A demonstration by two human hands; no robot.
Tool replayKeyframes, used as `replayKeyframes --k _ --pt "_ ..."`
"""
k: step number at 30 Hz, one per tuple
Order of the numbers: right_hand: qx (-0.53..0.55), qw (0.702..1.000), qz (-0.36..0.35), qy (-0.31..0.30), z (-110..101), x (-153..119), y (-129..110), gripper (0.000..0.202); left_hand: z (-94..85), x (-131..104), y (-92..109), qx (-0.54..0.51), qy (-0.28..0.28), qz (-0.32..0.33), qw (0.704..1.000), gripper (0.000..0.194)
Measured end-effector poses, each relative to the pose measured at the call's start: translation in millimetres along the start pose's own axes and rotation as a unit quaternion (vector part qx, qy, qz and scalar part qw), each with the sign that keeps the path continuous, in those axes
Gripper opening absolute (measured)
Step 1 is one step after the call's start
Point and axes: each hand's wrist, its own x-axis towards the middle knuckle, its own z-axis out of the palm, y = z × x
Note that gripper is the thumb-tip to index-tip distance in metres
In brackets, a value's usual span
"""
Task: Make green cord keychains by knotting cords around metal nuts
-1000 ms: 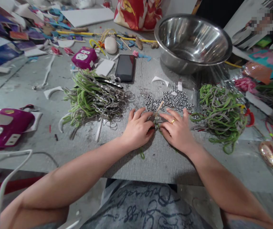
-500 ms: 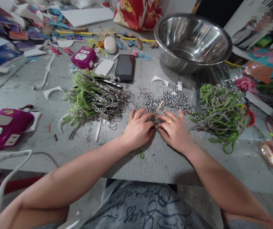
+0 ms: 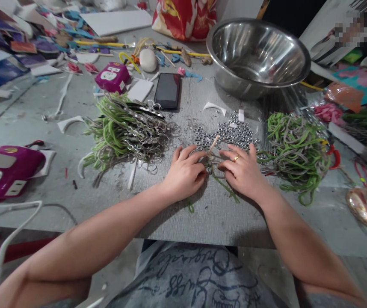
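My left hand [image 3: 186, 173] rests on the table with thumb and index finger closed on a green cord [image 3: 227, 188], near a small metal piece at the fingertips. The cord's tail trails rightward, and a small green loop [image 3: 190, 207] pokes out below this hand. Just right of it is my right hand [image 3: 244, 172], wearing a ring, its fingers bent and apart. Thin strands show between the two hands, though whether the right fingertips touch them is unclear. A thin wooden stick [image 3: 214, 144] points up from between the fingertips. Beyond lie many small silver rings [image 3: 236, 136].
To the left lies a bundle of green-grey cords with metal pieces [image 3: 128, 128]; another cord pile [image 3: 299, 149] lies right. Behind are a phone [image 3: 167, 90], a steel bowl [image 3: 257, 60] and a purple power socket [image 3: 112, 77]. Another purple socket [image 3: 10, 171] stands far left.
My right hand has shifted right, away from the left hand, and its fingers have spread. The green cord's tail now shows between the hands. My left hand stays nearly in place.
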Motion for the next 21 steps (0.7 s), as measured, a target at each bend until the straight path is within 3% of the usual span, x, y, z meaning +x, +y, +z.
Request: replayKeyframes --k 9,14,21 --pt "-0.028 0.999 0.038 0.014 4.9 -0.5 3.4 0.024 -18.3 -4.8 -4.1 0.012 -0.015 0.021 1.000 0.012" --pt "0.038 0.998 0.000 0.048 5.7 0.4 -5.5 0.017 -18.2 -5.0 -5.3 0.027 -0.015 0.033 0.999 0.012" --pt "0.058 0.998 -0.018 0.022 12.6 3.2 -15.0 0.018 -24.7 -3.0 -6.4 0.051 -0.037 0.033 0.997 0.013"
